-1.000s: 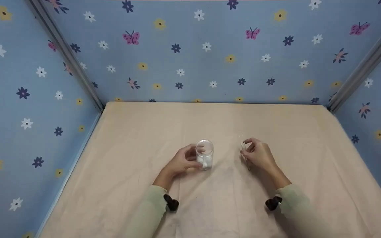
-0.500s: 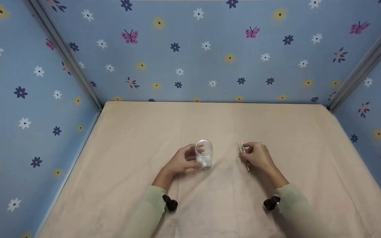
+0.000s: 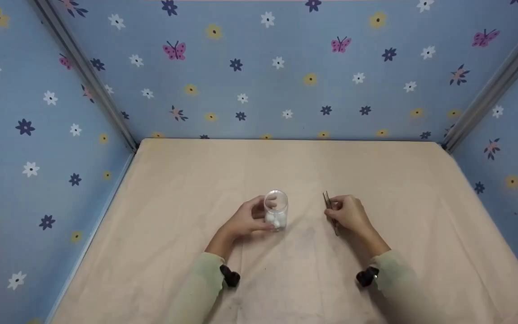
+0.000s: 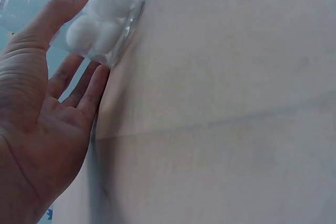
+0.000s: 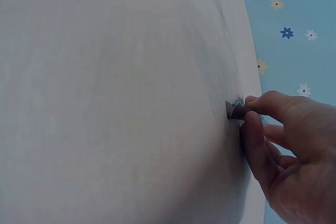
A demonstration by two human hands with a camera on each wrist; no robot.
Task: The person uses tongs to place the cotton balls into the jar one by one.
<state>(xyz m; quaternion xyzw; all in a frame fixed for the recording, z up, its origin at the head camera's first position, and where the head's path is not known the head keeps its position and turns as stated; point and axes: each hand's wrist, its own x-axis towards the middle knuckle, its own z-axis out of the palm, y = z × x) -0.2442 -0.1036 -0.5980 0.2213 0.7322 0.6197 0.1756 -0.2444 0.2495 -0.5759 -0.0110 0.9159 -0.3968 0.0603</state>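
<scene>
My left hand (image 3: 243, 220) grips a clear open-topped jar (image 3: 281, 204) near the middle of the cloth, thumb in front and fingers behind. White cotton balls (image 4: 105, 6) lie in the bottom of the jar, seen through its wall in the left wrist view. To the right of the jar, my right hand (image 3: 351, 213) pinches a pair of metal tweezers (image 3: 334, 227) between thumb and fingertips. Two slender ends point away from me, apart from the jar. In the right wrist view only a short dark end of the tweezers (image 5: 236, 110) shows past the fingers.
A pale cream cloth (image 3: 196, 175) with light creases covers the table. Blue flower-patterned panels (image 3: 286, 72) stand at the back and both sides, joined by grey corner posts (image 3: 92, 76). Dark wrist cameras (image 3: 367, 276) sit at the cuffs.
The tweezers, faint and blurred a second ago, now show two distinct ends angled away from me. My right hand has shifted slightly toward me. The left hand keeps its hold on the jar.
</scene>
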